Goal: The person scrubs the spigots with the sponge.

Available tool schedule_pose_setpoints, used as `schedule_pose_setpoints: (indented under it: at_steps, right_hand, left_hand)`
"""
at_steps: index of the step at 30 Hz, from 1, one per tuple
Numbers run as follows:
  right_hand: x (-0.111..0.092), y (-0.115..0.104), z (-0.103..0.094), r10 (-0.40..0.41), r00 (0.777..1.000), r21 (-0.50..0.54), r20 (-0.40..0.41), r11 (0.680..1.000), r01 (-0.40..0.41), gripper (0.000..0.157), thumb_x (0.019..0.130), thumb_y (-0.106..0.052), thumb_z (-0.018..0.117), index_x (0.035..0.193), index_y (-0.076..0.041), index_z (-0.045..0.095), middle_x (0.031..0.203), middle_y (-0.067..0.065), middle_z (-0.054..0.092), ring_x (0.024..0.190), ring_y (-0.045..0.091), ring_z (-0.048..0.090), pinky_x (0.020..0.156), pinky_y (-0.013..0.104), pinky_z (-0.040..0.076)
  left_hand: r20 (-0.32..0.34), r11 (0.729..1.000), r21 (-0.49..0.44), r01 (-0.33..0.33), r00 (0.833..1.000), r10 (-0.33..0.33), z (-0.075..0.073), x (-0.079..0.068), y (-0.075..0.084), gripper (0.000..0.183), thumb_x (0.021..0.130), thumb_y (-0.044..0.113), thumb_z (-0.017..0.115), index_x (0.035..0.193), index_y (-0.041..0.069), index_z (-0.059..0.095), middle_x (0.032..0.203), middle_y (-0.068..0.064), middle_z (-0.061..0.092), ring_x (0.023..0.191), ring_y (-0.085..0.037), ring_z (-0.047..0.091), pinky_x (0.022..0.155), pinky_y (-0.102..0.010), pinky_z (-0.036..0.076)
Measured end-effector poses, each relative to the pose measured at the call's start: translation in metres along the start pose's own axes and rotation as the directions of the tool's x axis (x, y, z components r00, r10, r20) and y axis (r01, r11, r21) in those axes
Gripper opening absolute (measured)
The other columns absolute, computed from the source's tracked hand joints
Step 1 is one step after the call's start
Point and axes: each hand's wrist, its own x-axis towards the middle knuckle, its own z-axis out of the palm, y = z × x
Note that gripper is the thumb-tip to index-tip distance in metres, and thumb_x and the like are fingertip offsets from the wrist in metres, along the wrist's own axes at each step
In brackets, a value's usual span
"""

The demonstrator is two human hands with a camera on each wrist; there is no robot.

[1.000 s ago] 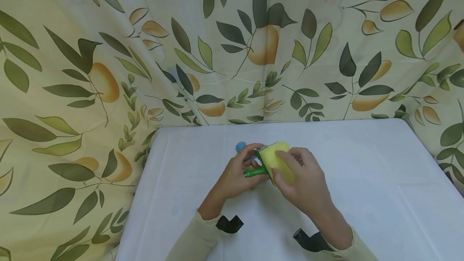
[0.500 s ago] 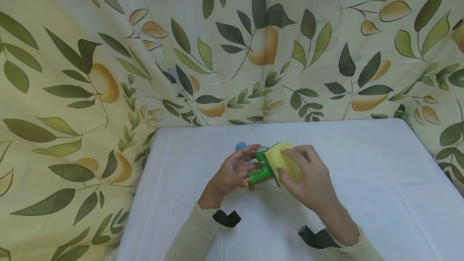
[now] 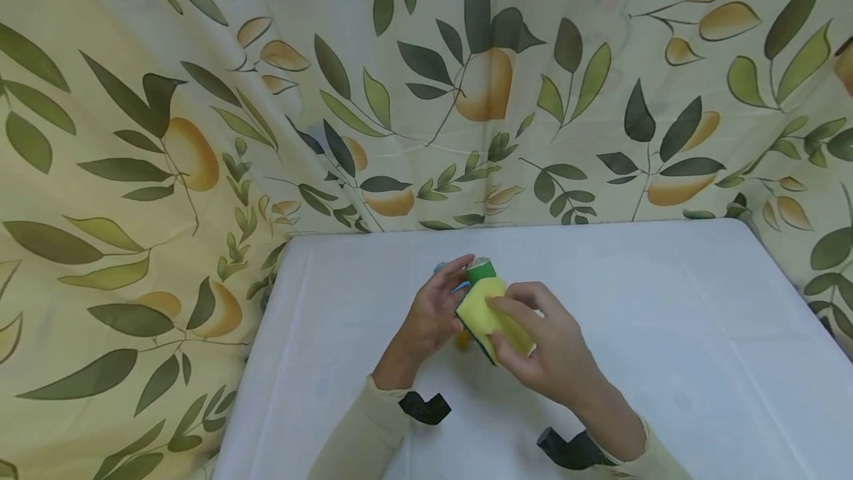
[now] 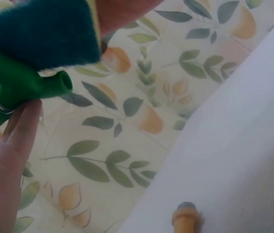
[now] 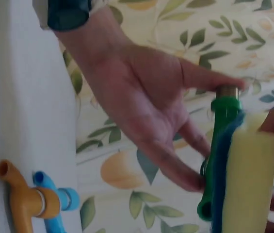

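In the head view, my left hand (image 3: 426, 317) holds a green plastic tap (image 3: 481, 271) over the table, mostly hidden behind a sponge. The right wrist view shows the left thumb at the tap's threaded metal end and the fingertips along its body. My right hand (image 3: 560, 339) pinches the yellow sponge (image 3: 493, 310) between thumb and fingers. Its dark scouring side (image 4: 44, 39) lies against the tap in the left wrist view, where the tap's spout (image 4: 61, 83) sticks out below it.
Lying on the white table (image 3: 666, 332) are an orange tap (image 5: 27, 204) and a blue tap (image 5: 54, 194), partly hidden behind the left hand in the head view. A leaf-and-fruit patterned curtain (image 3: 426, 169) hangs behind the table. Each wrist wears a black camera mount (image 3: 426, 407).
The sponge first shifts right, showing more of the green tap, then comes back left and lower over its body. The tap has turned, and its top end now points up past the sponge.
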Motion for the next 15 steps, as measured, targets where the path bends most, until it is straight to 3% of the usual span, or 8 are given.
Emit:
schedule_pose_setpoints:
  at_steps: [5, 10, 15]
  right_hand:
    - [0.001, 0.000, 0.000, 0.042, 0.999, 0.009, -0.027, 0.999, -0.042, 0.039, 0.076, -0.018, 0.078, 0.114, -0.013, 0.073, 0.110, 0.006, 0.061, 0.095, 0.016, 0.059, 0.080, 0.014, 0.052]
    - [-0.001, 0.002, -0.005, -0.074, 0.997, 0.077, 0.024, 0.994, 0.071, 0.034, 0.078, -0.021, 0.076, 0.111, -0.012, 0.075, 0.110, 0.006, 0.061, 0.094, 0.018, 0.061, 0.084, 0.014, 0.053]
    - [0.004, 0.010, -0.007, 0.045, 0.994, -0.009, -0.102, 0.999, -0.046, 0.037, 0.078, -0.020, 0.074, 0.114, -0.011, 0.074, 0.108, 0.008, 0.062, 0.093, 0.015, 0.058, 0.080, 0.006, 0.045]
  left_hand:
    - [-0.034, 1.000, 0.001, -0.015, 0.999, 0.015, 0.001, 0.000, -0.002, 0.100, 0.083, 0.041, 0.085, 0.158, 0.005, 0.029, 0.145, -0.006, 0.045, 0.127, -0.016, 0.055, 0.101, -0.023, 0.054]
    - [-0.024, 0.999, 0.003, -0.039, 0.999, 0.039, 0.003, 0.001, -0.002, 0.100, 0.083, 0.041, 0.085, 0.158, 0.005, 0.029, 0.147, -0.007, 0.045, 0.130, -0.016, 0.054, 0.104, -0.024, 0.052]
    - [0.011, 1.000, 0.007, -0.028, 1.000, 0.028, 0.004, 0.000, -0.002, 0.096, 0.081, 0.040, 0.087, 0.156, 0.008, 0.036, 0.146, -0.003, 0.049, 0.127, -0.015, 0.058, 0.103, -0.025, 0.053]
